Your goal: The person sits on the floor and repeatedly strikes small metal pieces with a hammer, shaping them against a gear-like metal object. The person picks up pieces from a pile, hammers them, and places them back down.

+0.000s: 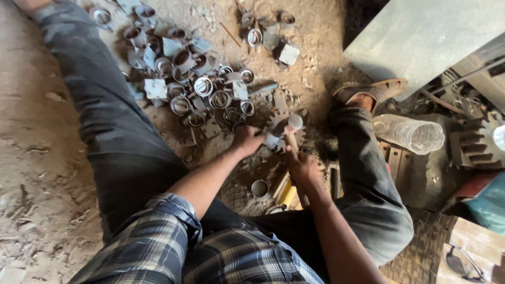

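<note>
I sit on a dirt floor with my legs spread. My left hand [246, 140] pinches a small square metal plate [271, 140] that rests on a toothed gear wheel [282, 128] on the ground. My right hand [302, 167] grips the wooden handle of a hammer [293, 126], whose round metal head hangs just above the plate. A short metal ring [259, 188] lies on the ground between my forearms.
A heap of metal rings and square plates [184, 73] lies beyond my left leg, a smaller cluster [265, 34] farther off. A clear plastic bottle [409, 133], a large gear [476, 144], a grey slab [421, 37] and a cardboard box [471, 247] crowd the right.
</note>
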